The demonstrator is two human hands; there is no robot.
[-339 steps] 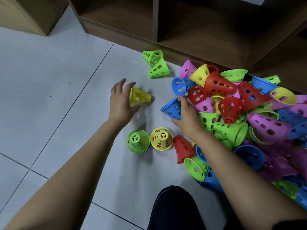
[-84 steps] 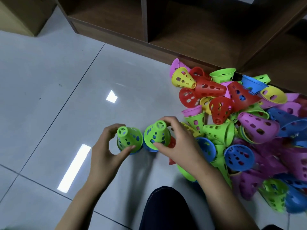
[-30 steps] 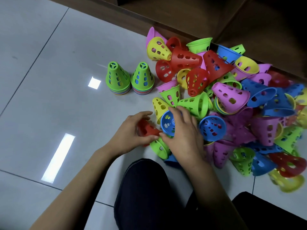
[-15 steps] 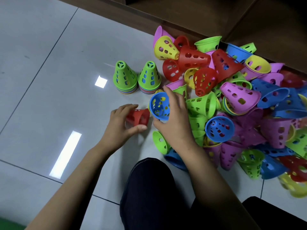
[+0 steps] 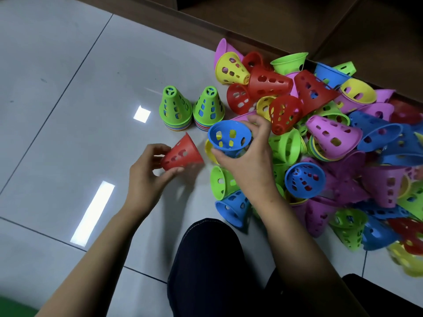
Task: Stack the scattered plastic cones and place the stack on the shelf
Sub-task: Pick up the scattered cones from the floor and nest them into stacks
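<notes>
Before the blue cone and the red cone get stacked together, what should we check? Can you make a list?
1. Left hand grips the red holed plastic cone: ok.
2. Right hand grips the blue holed plastic cone: ok.
3. Blue cone's mouth turned down to fit over the red one: not ok, it opens toward the camera.
4. Both green-topped cone stacks standing upright: ok.
5. Room on the brown wooden shelf: cannot tell, mostly out of view.
</notes>
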